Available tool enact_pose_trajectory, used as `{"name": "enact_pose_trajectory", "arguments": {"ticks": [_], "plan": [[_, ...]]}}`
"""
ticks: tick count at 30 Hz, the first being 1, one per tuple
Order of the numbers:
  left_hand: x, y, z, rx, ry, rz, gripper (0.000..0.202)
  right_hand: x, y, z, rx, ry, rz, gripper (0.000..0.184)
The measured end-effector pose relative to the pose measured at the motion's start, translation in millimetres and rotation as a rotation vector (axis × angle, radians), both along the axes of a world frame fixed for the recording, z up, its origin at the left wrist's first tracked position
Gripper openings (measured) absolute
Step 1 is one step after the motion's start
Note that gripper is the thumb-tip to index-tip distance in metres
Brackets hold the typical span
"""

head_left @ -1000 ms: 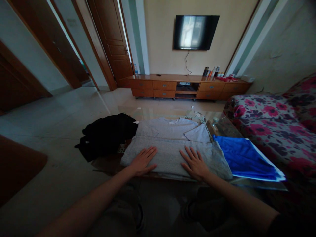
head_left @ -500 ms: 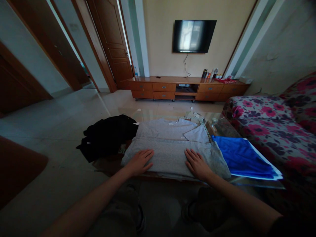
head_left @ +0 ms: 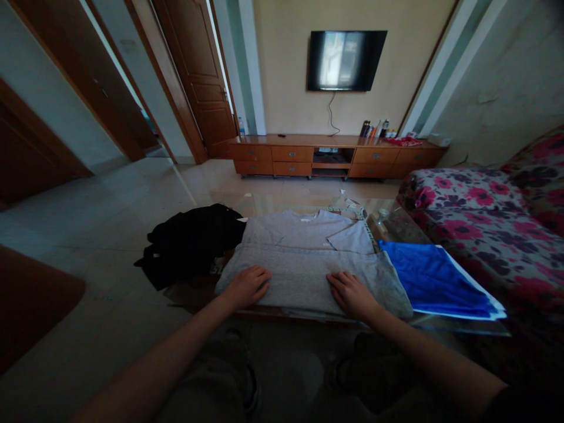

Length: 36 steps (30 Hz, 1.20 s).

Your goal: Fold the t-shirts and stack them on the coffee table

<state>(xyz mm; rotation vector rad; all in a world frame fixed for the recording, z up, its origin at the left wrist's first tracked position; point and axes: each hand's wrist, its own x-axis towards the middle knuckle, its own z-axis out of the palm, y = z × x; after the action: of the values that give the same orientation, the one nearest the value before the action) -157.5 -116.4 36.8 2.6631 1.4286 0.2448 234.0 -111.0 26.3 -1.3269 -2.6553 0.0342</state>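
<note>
A grey T-shirt lies spread on a low glass table, its lower part folded up over its middle. My left hand rests on the near left edge of the fold with its fingers curled into the cloth. On the near right edge, my right hand has its fingers bent down onto the fabric in the same way. Both forearms reach in from below, over my knees.
A black garment is heaped on the table's left end, and a folded blue garment lies on its right end. A flowered sofa stands at the right. A wooden TV cabinet and doors line the far wall.
Both hands have slid back toward the shirt's near edge. Their fingers, flat and spread a second ago, are now curled onto the cloth.
</note>
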Motion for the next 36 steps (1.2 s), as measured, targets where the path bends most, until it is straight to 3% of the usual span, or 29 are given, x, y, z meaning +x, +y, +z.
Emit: {"name": "enact_pose_trajectory", "arguments": {"ticks": [3, 5, 8, 10, 14, 17, 20, 25, 27, 31, 36], "plan": [[-5.2, 2.3, 3.2, 0.023, 0.046, 0.07, 0.037, 5.1, 2.6, 4.9, -0.016, -0.013, -0.035, 0.042], [-13.2, 5.3, 3.2, 0.084, 0.064, 0.196, 0.037, 15.9, 9.9, 8.3, -0.009, -0.027, -0.108, 0.039], [-30.4, 12.1, -1.5, 0.186, 0.071, 0.503, 0.044, 42.1, 27.3, 11.3, 0.096, -0.036, -0.38, 0.039], [-42.1, 17.0, -7.7, 0.169, 0.078, 0.66, 0.054, 61.7, 38.5, 10.0, 0.164, -0.032, -0.59, 0.046], [-55.7, 24.6, -20.4, 0.05, 0.077, 0.698, 0.06, 90.2, 48.9, 1.7, 0.092, -0.017, -0.781, 0.06], [-52.1, 26.3, -22.1, 0.084, 0.069, 0.707, 0.061, 93.0, 47.2, -1.5, 0.075, 0.0, -0.844, 0.066], [-31.5, 22.3, -18.4, 0.202, 0.038, 0.587, 0.06, 73.4, 39.1, 0.5, 0.169, -0.001, -0.757, 0.063], [32.1, 3.6, -18.4, 0.114, -0.009, 0.09, 0.059, 2.7, 13.5, -1.2, 0.103, -0.019, -0.22, 0.058], [56.8, -3.0, -21.3, 0.062, -0.008, -0.009, 0.061, -25.5, 4.4, -5.5, 0.056, -0.024, -0.064, 0.056], [92.5, -4.3, -26.0, -0.002, 0.004, -0.039, 0.07, -66.6, -0.6, -14.8, -0.009, -0.011, -0.029, 0.06], [116.1, 6.3, -28.1, 0.003, 0.0, 0.007, 0.075, -93.3, 7.7, -26.6, -0.01, -0.001, -0.095, 0.061]]}}
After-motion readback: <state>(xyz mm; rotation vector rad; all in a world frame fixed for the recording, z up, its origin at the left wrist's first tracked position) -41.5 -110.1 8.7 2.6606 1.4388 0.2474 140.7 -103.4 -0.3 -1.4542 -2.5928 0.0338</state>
